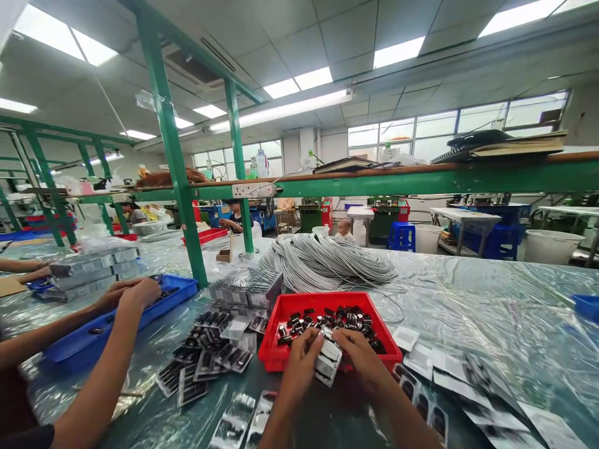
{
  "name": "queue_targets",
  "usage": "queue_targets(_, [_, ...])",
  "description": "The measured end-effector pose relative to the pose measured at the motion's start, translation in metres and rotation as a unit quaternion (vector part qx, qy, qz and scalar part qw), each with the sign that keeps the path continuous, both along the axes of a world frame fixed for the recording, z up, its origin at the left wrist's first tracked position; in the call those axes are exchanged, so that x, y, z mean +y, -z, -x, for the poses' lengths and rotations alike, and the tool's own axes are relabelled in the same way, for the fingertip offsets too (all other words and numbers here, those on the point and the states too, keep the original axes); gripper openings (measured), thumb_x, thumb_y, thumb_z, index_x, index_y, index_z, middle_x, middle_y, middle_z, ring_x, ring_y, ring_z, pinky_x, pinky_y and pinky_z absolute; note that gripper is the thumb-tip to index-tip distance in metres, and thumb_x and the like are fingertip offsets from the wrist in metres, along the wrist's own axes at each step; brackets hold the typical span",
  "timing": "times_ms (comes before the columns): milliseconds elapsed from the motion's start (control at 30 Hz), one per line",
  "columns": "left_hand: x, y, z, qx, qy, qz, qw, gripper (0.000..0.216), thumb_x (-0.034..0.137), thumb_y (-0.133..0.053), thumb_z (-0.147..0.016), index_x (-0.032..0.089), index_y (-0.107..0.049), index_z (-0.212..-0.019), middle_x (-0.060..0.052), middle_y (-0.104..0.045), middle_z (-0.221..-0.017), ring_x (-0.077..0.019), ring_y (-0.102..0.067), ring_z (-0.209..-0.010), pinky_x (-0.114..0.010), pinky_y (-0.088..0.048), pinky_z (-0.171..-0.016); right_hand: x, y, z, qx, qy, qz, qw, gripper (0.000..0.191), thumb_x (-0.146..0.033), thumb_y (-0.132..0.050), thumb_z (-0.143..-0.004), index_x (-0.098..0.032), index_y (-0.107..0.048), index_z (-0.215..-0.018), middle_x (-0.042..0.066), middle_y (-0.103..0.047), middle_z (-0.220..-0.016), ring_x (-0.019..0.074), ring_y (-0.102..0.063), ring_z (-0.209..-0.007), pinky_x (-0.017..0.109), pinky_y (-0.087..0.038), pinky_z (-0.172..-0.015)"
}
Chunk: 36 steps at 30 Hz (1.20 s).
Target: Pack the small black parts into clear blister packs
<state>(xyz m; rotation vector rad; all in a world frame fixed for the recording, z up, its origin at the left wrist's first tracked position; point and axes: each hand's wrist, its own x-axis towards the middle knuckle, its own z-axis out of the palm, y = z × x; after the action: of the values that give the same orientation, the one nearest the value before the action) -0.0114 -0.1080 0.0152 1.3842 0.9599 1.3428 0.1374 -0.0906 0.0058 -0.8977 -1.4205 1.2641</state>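
My left hand point(302, 362) and my right hand point(362, 357) meet over the near edge of a red tray point(281, 312) and together pinch a small stack of clear packets point(327, 362) with dark parts inside. Both hands are closed on that stack. The tray holds several small black parts point(337, 318).
A co-worker's hands point(135, 293) reach into a blue tray point(93, 337) at the left. Loose filled packets point(210, 358) lie left of the red tray, empty packets point(449, 368) to its right. A coil of grey cable point(327, 262) lies behind. A green post point(180, 187) rises from the plastic-covered table.
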Motion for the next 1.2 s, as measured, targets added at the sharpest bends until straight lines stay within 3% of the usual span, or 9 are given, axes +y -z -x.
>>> queue_targets(100, [0.041,-0.004,0.000,-0.003,0.013,-0.009,1.000,0.048,0.066,-0.065,-0.071,0.018,-0.061,-0.077,0.003,-0.056,-0.063,-0.0124,-0.050,-0.056,-0.023,-0.038,-0.055,0.030,0.003,0.012,0.076,0.027,0.028,0.996,0.049,-0.068,-0.063,-0.072,-0.020,-0.061,-0.083,-0.001,-0.056,-0.064,0.0165,-0.051,-0.057,0.028,-0.042,-0.054])
queue_targets(233, [0.077,-0.005,-0.010,0.016,0.005,-0.015,1.000,0.049,0.065,-0.061,-0.074,0.016,-0.062,-0.075,0.002,-0.056,-0.062,-0.0130,-0.050,-0.057,-0.024,-0.038,-0.055,0.048,-0.003,0.010,-0.043,0.206,-0.163,0.964,0.039,-0.059,-0.058,-0.082,-0.020,-0.066,-0.084,0.007,-0.067,-0.082,0.0238,-0.061,-0.079,0.035,-0.048,-0.074])
queue_targets(300, [0.085,-0.006,-0.015,0.030,0.006,-0.023,0.999,0.045,0.061,-0.062,-0.076,0.016,-0.063,-0.076,0.002,-0.057,-0.064,-0.0133,-0.050,-0.060,-0.024,-0.038,-0.057,0.050,-0.007,0.003,-0.099,0.231,-0.202,0.946,0.036,-0.053,-0.055,-0.087,-0.020,-0.067,-0.081,0.009,-0.069,-0.086,0.0245,-0.062,-0.083,0.035,-0.047,-0.079])
queue_targets(600, [0.089,-0.009,-0.014,0.086,0.082,0.003,0.993,0.040,0.055,-0.061,-0.079,0.015,-0.069,-0.078,0.001,-0.060,-0.067,-0.0139,-0.050,-0.063,-0.023,-0.038,-0.060,0.058,-0.003,-0.023,-0.069,0.123,-0.057,0.988,0.044,-0.056,-0.063,-0.081,-0.015,-0.072,-0.072,0.004,-0.068,-0.065,0.0198,-0.061,-0.062,0.029,-0.044,-0.058])
queue_targets(867, [0.105,0.006,-0.003,0.098,-0.039,0.045,0.993,0.037,0.054,-0.061,-0.073,0.018,-0.055,-0.065,0.004,-0.051,-0.059,-0.0131,-0.045,-0.058,-0.024,-0.032,-0.055,0.072,0.010,-0.045,-0.059,0.244,-0.047,0.967,0.040,-0.052,-0.059,-0.082,-0.016,-0.074,-0.092,0.011,-0.076,-0.092,0.0296,-0.070,-0.088,0.041,-0.052,-0.082])
queue_targets(967, [0.107,0.009,-0.006,0.077,-0.045,0.059,0.994,0.034,0.054,-0.057,-0.075,0.019,-0.056,-0.072,0.005,-0.052,-0.061,-0.0127,-0.047,-0.058,-0.024,-0.034,-0.056,0.074,0.011,-0.045,-0.128,0.320,-0.102,0.933,0.041,-0.048,-0.065,-0.076,-0.015,-0.071,-0.100,0.015,-0.072,-0.107,0.0326,-0.064,-0.103,0.045,-0.047,-0.093])
queue_targets(1033, [0.105,0.010,-0.013,0.063,-0.016,0.069,0.996,0.035,0.053,-0.055,-0.076,0.019,-0.059,-0.082,0.004,-0.055,-0.064,-0.0128,-0.049,-0.058,-0.024,-0.036,-0.056,0.072,0.010,-0.039,-0.150,0.289,-0.098,0.940,0.042,-0.048,-0.065,-0.076,-0.016,-0.068,-0.103,0.014,-0.072,-0.101,0.0311,-0.066,-0.095,0.043,-0.051,-0.085])
queue_targets(1100, [0.102,0.009,-0.019,0.052,0.020,0.074,0.996,0.038,0.053,-0.056,-0.076,0.018,-0.061,-0.090,0.003,-0.059,-0.069,-0.0132,-0.052,-0.061,-0.024,-0.039,-0.058,0.070,0.010,-0.031,-0.130,0.188,-0.046,0.972,0.039,-0.051,-0.060,-0.081,-0.017,-0.066,-0.100,0.008,-0.072,-0.080,0.0257,-0.068,-0.072,0.037,-0.053,-0.066])
queue_targets(1200, [0.098,0.005,-0.019,0.054,0.064,0.075,0.994,0.041,0.054,-0.064,-0.073,0.016,-0.064,-0.087,0.000,-0.063,-0.072,-0.0142,-0.056,-0.065,-0.025,-0.043,-0.062,0.068,0.011,-0.025,-0.072,0.122,-0.013,0.990,0.036,-0.052,-0.058,-0.083,-0.018,-0.062,-0.095,0.000,-0.065,-0.062,0.0197,-0.062,-0.053,0.029,-0.047,-0.050])
